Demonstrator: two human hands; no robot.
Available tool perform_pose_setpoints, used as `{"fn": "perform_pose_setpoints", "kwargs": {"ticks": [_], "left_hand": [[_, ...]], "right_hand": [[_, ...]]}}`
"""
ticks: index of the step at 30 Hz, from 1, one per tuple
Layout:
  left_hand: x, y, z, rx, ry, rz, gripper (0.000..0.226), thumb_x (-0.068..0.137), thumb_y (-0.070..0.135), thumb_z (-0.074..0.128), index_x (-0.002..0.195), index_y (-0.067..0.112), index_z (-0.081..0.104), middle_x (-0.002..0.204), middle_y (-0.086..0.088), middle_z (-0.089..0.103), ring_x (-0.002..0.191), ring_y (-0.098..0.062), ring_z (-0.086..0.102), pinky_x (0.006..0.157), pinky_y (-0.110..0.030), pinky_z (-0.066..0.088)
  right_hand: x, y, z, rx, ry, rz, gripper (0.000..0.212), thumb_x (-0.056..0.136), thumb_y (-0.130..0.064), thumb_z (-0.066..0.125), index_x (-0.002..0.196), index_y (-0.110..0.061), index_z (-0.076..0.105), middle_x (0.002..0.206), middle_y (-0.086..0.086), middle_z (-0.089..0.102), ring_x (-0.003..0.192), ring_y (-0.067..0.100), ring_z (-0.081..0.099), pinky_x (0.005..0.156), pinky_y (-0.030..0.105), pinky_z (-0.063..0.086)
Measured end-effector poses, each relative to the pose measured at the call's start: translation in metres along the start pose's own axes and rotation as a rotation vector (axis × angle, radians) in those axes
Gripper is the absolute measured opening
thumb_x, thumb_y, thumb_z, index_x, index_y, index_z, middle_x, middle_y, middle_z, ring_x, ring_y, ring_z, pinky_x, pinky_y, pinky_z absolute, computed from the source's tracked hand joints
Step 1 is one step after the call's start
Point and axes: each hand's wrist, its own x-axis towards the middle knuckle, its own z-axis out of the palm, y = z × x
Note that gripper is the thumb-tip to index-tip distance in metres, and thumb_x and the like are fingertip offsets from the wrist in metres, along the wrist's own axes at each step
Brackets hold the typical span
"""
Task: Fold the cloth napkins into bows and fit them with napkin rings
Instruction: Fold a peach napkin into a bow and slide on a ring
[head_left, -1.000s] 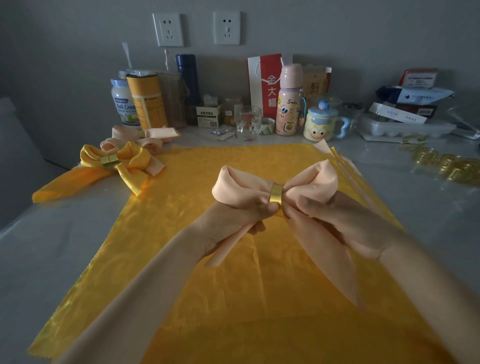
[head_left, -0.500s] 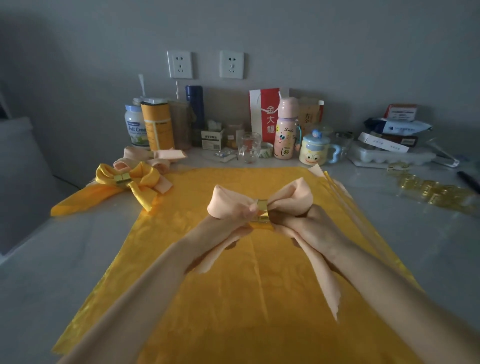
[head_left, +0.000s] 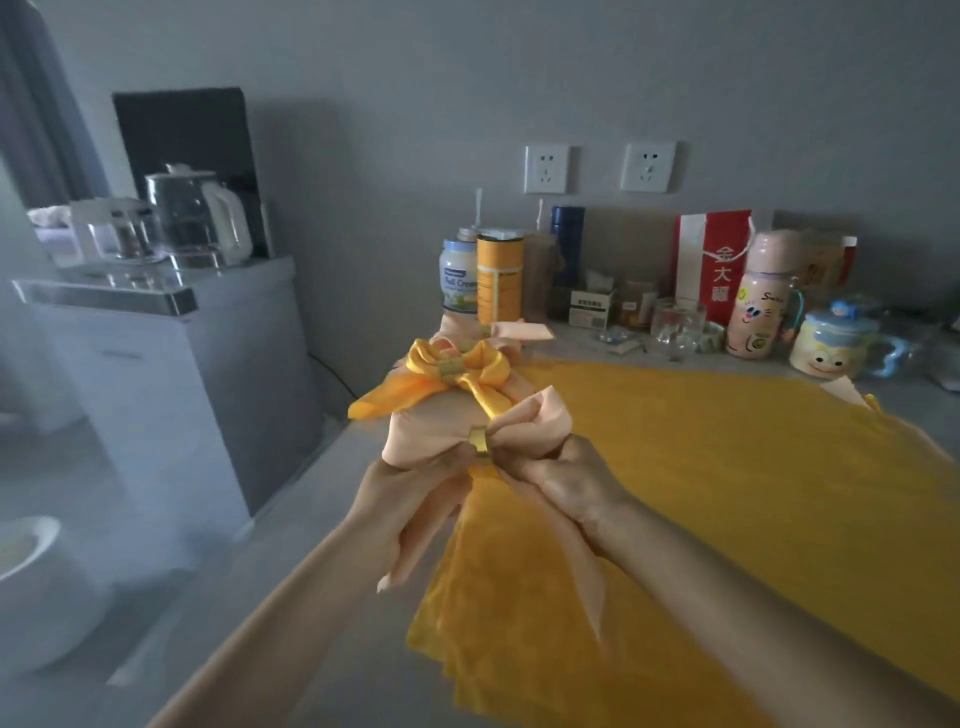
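Note:
I hold a peach napkin bow up in the air with both hands. A gold napkin ring sits round its middle. My left hand grips the left loop and one tail just beside the ring. My right hand pinches the right side at the ring, and the other tail hangs down below it. Behind the bow, a yellow napkin bow with its own gold ring lies at the table's left edge, on top of another peach napkin.
A stack of yellow cloths covers the table. Jars, a glass, a pink bottle, a cartoon mug and a red bag line the back wall. A cabinet with a kettle stands left of the table.
My view has swung left, bringing the cabinet and kettle into sight. My hands have carried the peach bow left, towards the yellow bow, keeping the same hold.

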Motion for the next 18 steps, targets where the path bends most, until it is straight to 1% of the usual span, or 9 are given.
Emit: {"fn": "perform_pose_setpoints", "kwargs": {"ticks": [2, 4, 5, 6, 8, 11, 14, 16, 18], "left_hand": [[0.009, 0.000, -0.029, -0.049, 0.067, -0.049, 0.053, 0.060, 0.030, 0.084, 0.099, -0.001, 0.065, 0.088, -0.022, 0.070, 0.078, -0.031, 0.066, 0.075, -0.041, 0.056], [0.021, 0.003, -0.051, -0.084, 0.162, -0.071, 0.031, 0.075, 0.020, 0.077, 0.092, -0.002, 0.063, 0.081, -0.021, 0.069, 0.071, -0.030, 0.066, 0.072, -0.040, 0.056], [0.028, 0.004, -0.057, -0.084, 0.212, -0.075, 0.025, 0.078, 0.018, 0.075, 0.088, -0.001, 0.062, 0.078, -0.019, 0.067, 0.068, -0.028, 0.065, 0.071, -0.039, 0.055], [0.036, 0.005, -0.061, -0.077, 0.256, -0.073, 0.024, 0.079, 0.018, 0.075, 0.085, 0.001, 0.061, 0.076, -0.018, 0.066, 0.066, -0.027, 0.064, 0.070, -0.039, 0.056], [0.055, 0.008, -0.063, -0.050, 0.330, -0.075, 0.025, 0.078, 0.023, 0.076, 0.083, 0.004, 0.059, 0.078, -0.017, 0.066, 0.064, -0.025, 0.065, 0.062, -0.034, 0.057], [0.086, 0.014, -0.061, 0.067, 0.386, -0.072, 0.030, 0.076, 0.030, 0.077, 0.083, 0.009, 0.057, 0.083, -0.014, 0.067, 0.061, -0.022, 0.065, 0.052, -0.027, 0.056], [0.117, 0.021, -0.056, 0.099, 0.387, -0.117, 0.033, 0.074, 0.032, 0.077, 0.081, 0.009, 0.055, 0.076, -0.011, 0.065, 0.055, -0.021, 0.062, 0.058, -0.029, 0.056], [0.136, 0.027, -0.051, 0.106, 0.375, -0.125, 0.031, 0.074, 0.030, 0.077, 0.078, 0.010, 0.054, 0.067, -0.009, 0.064, 0.052, -0.019, 0.059, 0.058, -0.027, 0.054], [0.150, 0.032, -0.046, 0.135, 0.343, -0.131, 0.023, 0.075, 0.024, 0.076, 0.075, 0.010, 0.058, 0.054, -0.004, 0.062, 0.051, -0.017, 0.058, 0.058, -0.025, 0.053]], "right_hand": [[0.014, 0.006, 0.033, -0.047, -0.001, -0.057, 0.017, 0.077, -0.021, 0.076, 0.089, -0.013, 0.069, 0.083, 0.002, 0.069, 0.071, 0.007, 0.065, 0.057, 0.013, 0.048], [0.032, 0.013, 0.062, -0.140, 0.014, -0.112, 0.026, 0.079, -0.029, 0.074, 0.095, -0.010, 0.070, 0.092, 0.005, 0.071, 0.083, 0.013, 0.067, 0.067, 0.018, 0.051], [0.040, 0.017, 0.075, -0.183, 0.026, -0.139, 0.029, 0.081, -0.033, 0.072, 0.097, -0.008, 0.070, 0.094, 0.005, 0.071, 0.086, 0.015, 0.067, 0.070, 0.020, 0.052], [0.049, 0.020, 0.086, -0.210, 0.049, -0.168, 0.030, 0.083, -0.034, 0.070, 0.098, -0.008, 0.070, 0.094, 0.005, 0.071, 0.088, 0.016, 0.067, 0.069, 0.018, 0.051], [0.062, 0.025, 0.102, -0.222, 0.117, -0.215, 0.033, 0.087, -0.036, 0.065, 0.104, -0.008, 0.066, 0.096, 0.003, 0.070, 0.088, 0.013, 0.065, 0.062, 0.006, 0.045], [0.079, 0.027, 0.110, -0.213, 0.216, -0.229, 0.039, 0.089, -0.038, 0.059, 0.111, -0.006, 0.057, 0.094, -0.002, 0.061, 0.077, 0.004, 0.055, 0.054, -0.001, 0.038], [0.103, 0.029, 0.108, -0.240, 0.268, -0.192, 0.043, 0.091, -0.038, 0.055, 0.117, -0.004, 0.055, 0.094, -0.002, 0.057, 0.081, 0.008, 0.051, 0.052, 0.003, 0.038], [0.122, 0.030, 0.109, -0.226, 0.303, -0.183, 0.045, 0.092, -0.040, 0.054, 0.121, -0.006, 0.053, 0.099, -0.002, 0.061, 0.085, 0.009, 0.054, 0.057, 0.007, 0.037], [0.135, 0.031, 0.111, -0.193, 0.343, -0.186, 0.049, 0.092, -0.043, 0.052, 0.126, -0.007, 0.049, 0.111, 0.003, 0.064, 0.095, 0.015, 0.060, 0.063, 0.012, 0.041]]}}
